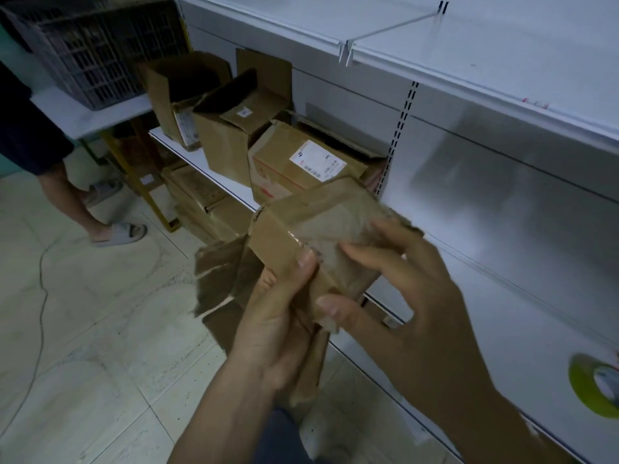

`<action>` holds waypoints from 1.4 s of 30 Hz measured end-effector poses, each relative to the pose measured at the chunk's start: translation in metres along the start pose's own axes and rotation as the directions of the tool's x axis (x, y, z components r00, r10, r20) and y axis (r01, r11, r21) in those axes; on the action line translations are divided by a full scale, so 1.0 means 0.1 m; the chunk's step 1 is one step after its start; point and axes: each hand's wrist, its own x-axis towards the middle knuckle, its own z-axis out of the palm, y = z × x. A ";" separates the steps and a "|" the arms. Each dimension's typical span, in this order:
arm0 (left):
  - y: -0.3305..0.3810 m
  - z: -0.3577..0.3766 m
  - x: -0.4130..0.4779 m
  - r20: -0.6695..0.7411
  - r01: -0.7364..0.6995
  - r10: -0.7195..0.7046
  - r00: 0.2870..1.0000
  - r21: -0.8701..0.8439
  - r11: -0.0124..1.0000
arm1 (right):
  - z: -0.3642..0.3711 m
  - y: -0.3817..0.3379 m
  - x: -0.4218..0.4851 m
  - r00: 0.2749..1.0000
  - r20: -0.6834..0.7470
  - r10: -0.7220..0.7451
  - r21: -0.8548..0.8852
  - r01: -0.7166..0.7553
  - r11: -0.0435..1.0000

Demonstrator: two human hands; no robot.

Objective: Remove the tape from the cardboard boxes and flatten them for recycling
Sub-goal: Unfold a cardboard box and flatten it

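Observation:
I hold a small brown cardboard box [311, 226] in front of me, wrapped in shiny clear tape. My left hand [278, 316] grips it from below, thumb pressed on its near face. My right hand [402, 289] rests against its right side, thumb and forefinger pinching at the taped lower edge. Torn flaps [221, 279] hang down on the left. More cardboard boxes [301, 162] sit on the low white shelf [187, 152] behind, two of them open at the top.
White metal shelving [502, 162] runs along the right. A green roll of tape [593, 383] lies on a shelf at the far right. A person's legs in slippers [117, 232] stand at left on the tiled floor. A dark crate [93, 51] sits on a table.

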 end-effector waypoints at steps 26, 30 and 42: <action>-0.16 -0.37 -0.10 -0.077 -0.138 0.604 0.793 0.943 0.302 | 0.15 0.48 -0.08 0.883 -0.210 -0.420 -0.544 0.251 0.801; -0.04 -0.16 0.00 -0.001 -0.260 0.523 0.852 0.868 0.424 | 0.21 0.64 -0.17 0.819 -0.069 -0.570 -0.622 0.412 0.666; 0.48 -0.15 0.66 0.250 -0.331 0.222 0.942 0.792 0.513 | 0.17 1.07 -0.52 0.696 0.052 -0.716 -0.636 0.576 0.514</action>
